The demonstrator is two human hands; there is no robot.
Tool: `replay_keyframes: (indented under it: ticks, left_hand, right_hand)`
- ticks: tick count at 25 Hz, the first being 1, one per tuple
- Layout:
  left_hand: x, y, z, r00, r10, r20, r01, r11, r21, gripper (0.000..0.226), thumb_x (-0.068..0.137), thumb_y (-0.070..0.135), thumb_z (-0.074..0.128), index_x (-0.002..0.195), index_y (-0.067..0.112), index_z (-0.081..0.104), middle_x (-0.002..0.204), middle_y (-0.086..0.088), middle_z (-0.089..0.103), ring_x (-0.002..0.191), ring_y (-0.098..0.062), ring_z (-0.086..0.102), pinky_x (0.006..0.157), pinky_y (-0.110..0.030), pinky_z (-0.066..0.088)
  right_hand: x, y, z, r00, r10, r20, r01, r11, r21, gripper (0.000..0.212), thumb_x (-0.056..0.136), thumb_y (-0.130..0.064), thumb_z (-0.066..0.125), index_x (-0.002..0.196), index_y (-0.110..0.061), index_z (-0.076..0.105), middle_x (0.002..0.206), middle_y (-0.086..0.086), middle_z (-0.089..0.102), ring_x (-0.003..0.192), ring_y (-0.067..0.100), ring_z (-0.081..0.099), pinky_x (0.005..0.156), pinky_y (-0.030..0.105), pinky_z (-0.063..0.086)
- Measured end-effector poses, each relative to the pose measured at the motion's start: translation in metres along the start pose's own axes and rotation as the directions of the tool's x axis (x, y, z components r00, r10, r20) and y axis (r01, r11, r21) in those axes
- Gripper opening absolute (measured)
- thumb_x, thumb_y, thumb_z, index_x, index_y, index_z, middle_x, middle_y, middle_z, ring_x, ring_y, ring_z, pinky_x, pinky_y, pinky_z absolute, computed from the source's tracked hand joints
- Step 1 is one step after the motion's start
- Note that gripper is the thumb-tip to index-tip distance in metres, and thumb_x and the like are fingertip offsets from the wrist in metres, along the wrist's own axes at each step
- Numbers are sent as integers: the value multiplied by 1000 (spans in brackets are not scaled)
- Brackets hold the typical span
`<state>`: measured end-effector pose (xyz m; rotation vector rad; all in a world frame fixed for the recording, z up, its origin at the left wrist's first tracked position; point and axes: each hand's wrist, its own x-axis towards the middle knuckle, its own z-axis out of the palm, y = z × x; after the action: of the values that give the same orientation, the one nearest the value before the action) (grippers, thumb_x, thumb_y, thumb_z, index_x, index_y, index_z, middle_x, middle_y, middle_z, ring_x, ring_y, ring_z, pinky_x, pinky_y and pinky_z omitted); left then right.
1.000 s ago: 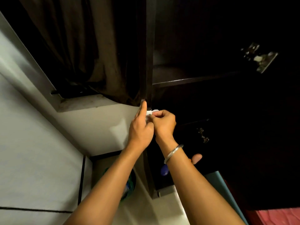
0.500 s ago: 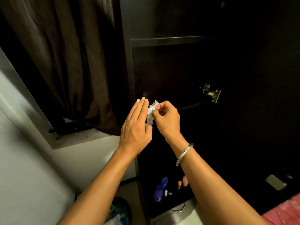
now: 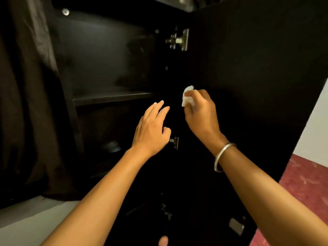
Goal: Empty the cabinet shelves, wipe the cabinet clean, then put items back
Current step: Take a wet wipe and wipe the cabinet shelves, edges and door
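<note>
The cabinet (image 3: 113, 55) stands open before you, its interior dark; the shelf (image 3: 113, 98) at mid height shows no items on its visible front part, so the emptying of this level looks done. Your right hand (image 3: 200, 112) pinches a small white wipe (image 3: 186, 97) between thumb and fingers, raised in front of the cabinet's right side and level with the shelf; whether the wipe touches a surface you cannot tell. Your left hand (image 3: 152, 129) hangs released, fingers straight and loosely spread, holding nothing, just below the shelf edge and apart from the wipe. Judged from this, you stand in the wiping stage: the shelf and inner walls remain to be cleaned. Lower down, a pale rounded object (image 3: 111, 146) sits in the shadow below the shelf, too dim to identify, so some emptying may be left there. Restocking has not begun. The open door (image 3: 257, 86) and its hinge (image 3: 178, 39) lie to the right, a dark curtain (image 3: 26, 103) to the left.
</note>
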<state>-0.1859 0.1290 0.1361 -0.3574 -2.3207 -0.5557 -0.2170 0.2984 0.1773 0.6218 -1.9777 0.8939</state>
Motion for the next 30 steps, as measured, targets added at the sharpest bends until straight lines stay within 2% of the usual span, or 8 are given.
replay_keyframes:
  ticks: [4, 8, 12, 14, 17, 22, 26, 30]
  left_hand:
    - [64, 27, 19, 999, 18, -35, -17, 1000, 20, 72, 88, 22, 62, 154, 14, 33, 164, -4, 24, 154, -20, 12, 123, -40, 23]
    - [124, 32, 33, 998, 7, -66, 0, 994, 113, 85, 93, 34, 61, 158, 9, 13, 166, -12, 12, 155, -25, 3, 126, -40, 9]
    - [153, 10, 38, 1000, -8, -8, 9, 978, 208, 90, 96, 44, 52, 158, 6, -1, 166, -20, 1, 154, -33, -4, 126, -44, 3]
    - [164, -5, 35, 999, -12, 38, 4, 982, 190, 89, 96, 43, 51, 158, 4, -1, 166, -20, 2, 154, -34, 0, 126, -44, 7]
    - [181, -17, 28, 991, 19, 133, -23, 999, 29, 85, 97, 39, 48, 159, 5, 1, 166, -18, 3, 153, -32, 14, 122, -41, 23]
    - [188, -31, 26, 983, 64, 171, -36, 986, -164, 78, 100, 36, 49, 160, 13, 3, 167, -12, 1, 147, -31, 31, 111, -40, 39]
    - [192, -27, 34, 987, -6, 159, 43, 972, -229, 88, 98, 37, 52, 158, 24, -10, 167, -8, -9, 152, -29, 19, 117, -41, 32]
    - [195, -34, 39, 975, 53, 218, -8, 979, -205, 104, 93, 42, 59, 155, 25, -22, 165, -9, -20, 154, -33, -5, 124, -48, 14]
  right_hand:
    - [57, 25, -38, 916, -356, 185, 396, 720, -570, 32, 83, 4, 60, 115, 3, 64, 128, 20, 56, 111, 36, 54, 91, 42, 53]
    - [90, 29, -50, 897, -241, 370, 439, 386, -811, 60, 94, -21, 39, 149, 2, 32, 159, 23, 24, 148, 35, 21, 121, 46, 22]
    - [88, 32, -31, 836, -130, 533, 545, 84, -834, 65, 97, -32, 14, 155, -2, 7, 163, 20, 0, 152, 33, -4, 122, 49, -5]
    - [123, 19, -25, 878, -184, 441, 461, 83, -883, 65, 97, -31, 9, 155, -2, 14, 163, 20, 8, 152, 32, 3, 123, 49, -2]
    - [174, -3, -11, 969, -183, 166, 215, 292, -932, 62, 102, -33, 22, 154, -1, 20, 162, 20, 15, 152, 33, 8, 123, 48, 2]
    - [141, 19, 6, 781, -164, 602, 610, -4, -792, 60, 98, -26, 19, 150, 1, 33, 157, 22, 28, 148, 35, 23, 122, 47, 8]
    - [201, -14, -24, 962, -200, 185, 215, 139, -967, 59, 102, -29, 26, 153, 1, 23, 159, 24, 21, 149, 37, 17, 123, 48, 7]
    - [171, 5, 9, 848, -61, 526, 526, -19, -850, 71, 102, -47, 24, 156, -5, 4, 163, 19, -1, 151, 32, -2, 123, 46, -3]
